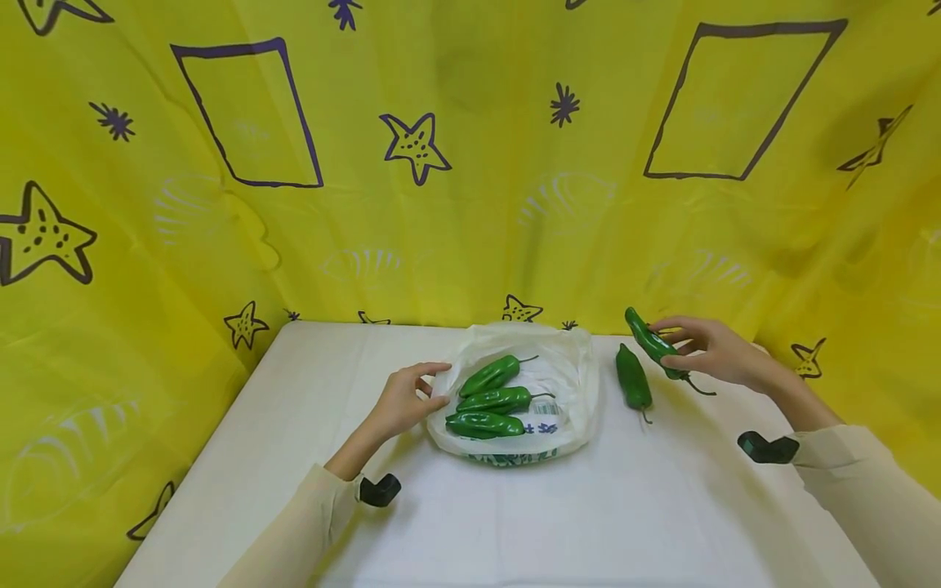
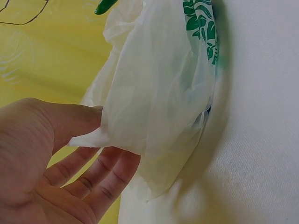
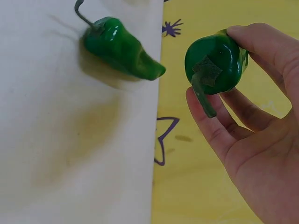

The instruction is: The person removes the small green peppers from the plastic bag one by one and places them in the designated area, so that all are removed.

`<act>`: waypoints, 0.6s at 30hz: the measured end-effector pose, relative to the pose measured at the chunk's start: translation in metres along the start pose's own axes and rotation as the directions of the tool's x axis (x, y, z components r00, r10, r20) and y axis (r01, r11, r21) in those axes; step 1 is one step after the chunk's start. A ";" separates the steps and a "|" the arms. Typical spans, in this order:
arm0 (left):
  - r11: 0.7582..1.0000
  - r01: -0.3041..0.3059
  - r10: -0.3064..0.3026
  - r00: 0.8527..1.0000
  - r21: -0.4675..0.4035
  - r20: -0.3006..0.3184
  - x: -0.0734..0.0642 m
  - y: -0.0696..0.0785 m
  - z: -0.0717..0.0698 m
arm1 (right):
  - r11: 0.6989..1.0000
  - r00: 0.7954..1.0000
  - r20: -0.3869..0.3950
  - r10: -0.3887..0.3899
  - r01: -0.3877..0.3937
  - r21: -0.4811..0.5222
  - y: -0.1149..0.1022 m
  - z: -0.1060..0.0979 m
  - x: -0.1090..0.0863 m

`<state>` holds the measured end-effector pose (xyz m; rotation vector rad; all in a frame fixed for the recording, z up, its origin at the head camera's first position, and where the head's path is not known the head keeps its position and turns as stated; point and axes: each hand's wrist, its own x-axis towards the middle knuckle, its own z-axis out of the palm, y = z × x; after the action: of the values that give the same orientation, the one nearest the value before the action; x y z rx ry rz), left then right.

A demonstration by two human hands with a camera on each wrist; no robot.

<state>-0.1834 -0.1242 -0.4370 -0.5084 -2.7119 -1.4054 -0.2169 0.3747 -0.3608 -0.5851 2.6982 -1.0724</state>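
A whitish plastic bag (image 1: 581, 408) with green print lies with its mouth spread wide on the table. Inside it rest three green peppers (image 1: 491, 400), stems toward the right. The left hand (image 1: 406, 398) pinches the bag's left edge between thumb and fingers, and in the left wrist view a fold of the plastic (image 2: 88, 139) pokes out past the thumb. The right hand (image 1: 709, 347) holds another green pepper (image 1: 654, 343) above the table, thumb on one side and fingers on the other; its stem (image 3: 203, 93) faces the right wrist camera.
One more green pepper (image 1: 632, 380) lies on the white-covered table (image 1: 588, 523) between the bag and the right hand. A yellow curtain (image 1: 470, 229) with dark star drawings hangs along the table's back and sides. Both wrists wear small black devices (image 1: 768, 447).
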 end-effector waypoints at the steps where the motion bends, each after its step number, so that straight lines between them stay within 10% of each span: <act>1: 1.000 -0.001 0.001 1.000 0.004 0.000 0.000 0.000 0.000 | 1.000 1.000 -0.003 0.005 -0.005 0.003 0.003 0.000 -0.001; 18: 1.000 0.024 -0.024 1.000 0.014 0.004 -0.001 0.002 0.000 | 0.995 0.996 -0.038 0.084 -0.082 0.055 0.047 0.015 -0.013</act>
<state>-0.1822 -0.1236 -0.4360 -0.4802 -2.7378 -1.3913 -0.2141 0.4023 -0.4043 -0.4427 2.6925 -1.1431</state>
